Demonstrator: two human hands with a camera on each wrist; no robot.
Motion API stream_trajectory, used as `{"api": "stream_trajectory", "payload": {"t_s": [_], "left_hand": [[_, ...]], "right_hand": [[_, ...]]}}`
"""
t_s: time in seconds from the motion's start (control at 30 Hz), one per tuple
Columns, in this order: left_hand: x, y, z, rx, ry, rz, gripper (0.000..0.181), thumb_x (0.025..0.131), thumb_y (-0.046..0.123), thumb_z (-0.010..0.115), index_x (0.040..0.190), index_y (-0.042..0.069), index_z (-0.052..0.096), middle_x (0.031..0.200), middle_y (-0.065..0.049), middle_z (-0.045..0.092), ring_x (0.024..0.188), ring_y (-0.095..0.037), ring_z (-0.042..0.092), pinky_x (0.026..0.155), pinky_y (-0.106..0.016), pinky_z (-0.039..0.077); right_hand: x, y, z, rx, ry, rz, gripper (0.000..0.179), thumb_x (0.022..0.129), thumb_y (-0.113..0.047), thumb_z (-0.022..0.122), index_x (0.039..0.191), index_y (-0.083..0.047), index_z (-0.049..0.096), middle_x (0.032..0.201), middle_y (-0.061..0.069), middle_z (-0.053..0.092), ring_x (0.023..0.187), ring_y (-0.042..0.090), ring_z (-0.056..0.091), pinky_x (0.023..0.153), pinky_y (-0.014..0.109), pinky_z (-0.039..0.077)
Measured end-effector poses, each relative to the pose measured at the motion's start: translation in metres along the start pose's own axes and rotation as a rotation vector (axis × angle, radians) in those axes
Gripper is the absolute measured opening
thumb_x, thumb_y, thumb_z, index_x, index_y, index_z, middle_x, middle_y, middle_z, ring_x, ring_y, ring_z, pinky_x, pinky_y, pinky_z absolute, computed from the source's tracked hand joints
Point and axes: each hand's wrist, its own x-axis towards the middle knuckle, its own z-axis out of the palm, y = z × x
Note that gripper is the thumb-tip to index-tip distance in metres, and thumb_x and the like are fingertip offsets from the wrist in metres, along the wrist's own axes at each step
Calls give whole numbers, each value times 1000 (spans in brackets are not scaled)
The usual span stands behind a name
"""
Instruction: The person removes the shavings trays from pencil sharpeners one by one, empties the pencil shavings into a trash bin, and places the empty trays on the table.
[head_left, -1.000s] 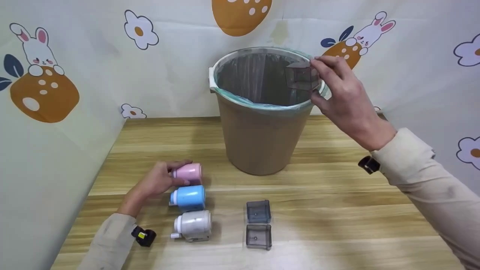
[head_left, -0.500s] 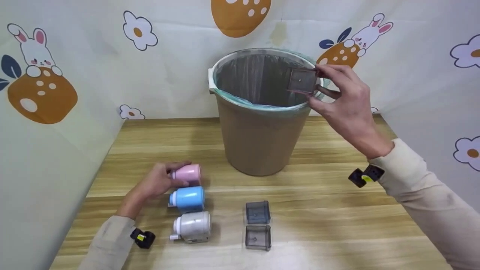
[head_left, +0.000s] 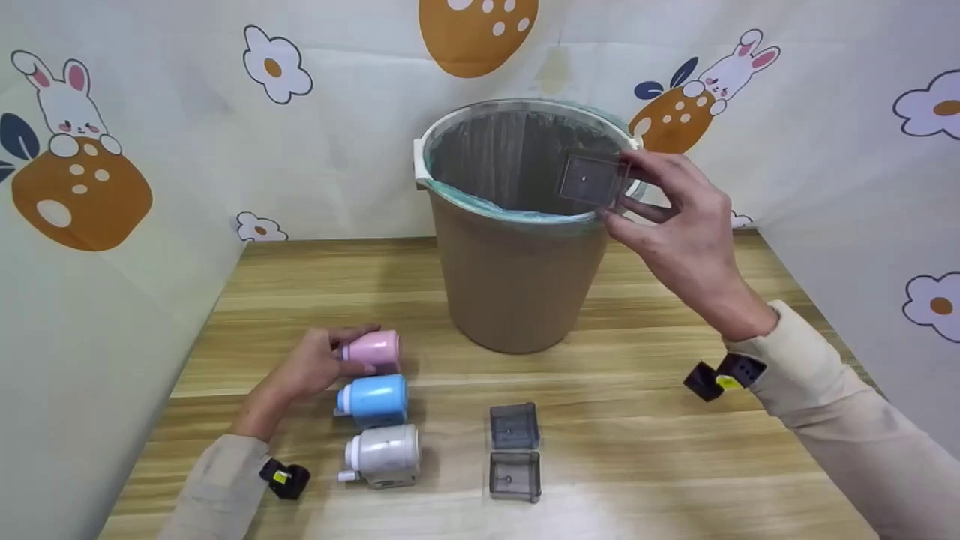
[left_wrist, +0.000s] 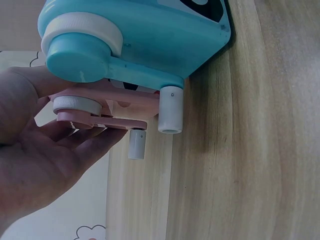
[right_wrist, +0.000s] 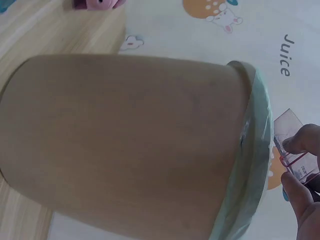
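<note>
My right hand (head_left: 686, 217) pinches a small clear plastic shavings drawer (head_left: 583, 180) between fingers and thumb. It hangs tilted over the near right rim of a tall brown trash bin (head_left: 517, 292), which has a thin liner folded over its rim. In the right wrist view, small print shows on the drawer (right_wrist: 287, 121). On the table, my left hand (head_left: 311, 365) grips a pink crank pencil sharpener (head_left: 379, 348), thumb on the near side. Closest to that hand stands a blue sharpener (head_left: 381, 397), its crank (left_wrist: 145, 74) facing the left wrist camera. A grey sharpener (head_left: 390, 452) completes the row.
Two more smoky clear drawers, one (head_left: 514, 426) behind the other (head_left: 514, 477), lie to the right of the sharpeners on the wood-grain table (head_left: 675, 450). Patterned cloth walls (head_left: 352, 150) rise behind and at both sides.
My right hand has come down and a little left with the drawer, whose flat side has turned toward the head camera. My left hand stays on the pink sharpener.
</note>
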Motion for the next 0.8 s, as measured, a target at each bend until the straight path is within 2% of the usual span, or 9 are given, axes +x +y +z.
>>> {"api": "stream_trajectory", "payload": {"t_s": [0.23,0.57,0.8], "left_hand": [[0,0,0,-14,-7,-18,60,83,10,79,139,3,57,137,-29,59,104,-29,64,83,-30,53],[1,-3,1,-13,2,-26,60,83,9,79,139,3,57,139,-29,57,108,-33,65,85,-30,53],[0,-1,0,-27,-5,-28,60,84,9,79,139,2,57,134,-29,61,102,-27,63,80,-27,52]], "right_hand": [[-9,-2,3,52,3,23,55,79,4,80,131,-2,64,115,-3,60,116,13,64,89,21,57],[-25,1,5,130,-27,52,57,78,10,77,132,2,62,119,-1,61,119,16,63,91,25,56],[-42,3,13,172,-57,72,58,76,12,78,131,-1,64,120,3,62,116,16,64,88,27,58]]}}
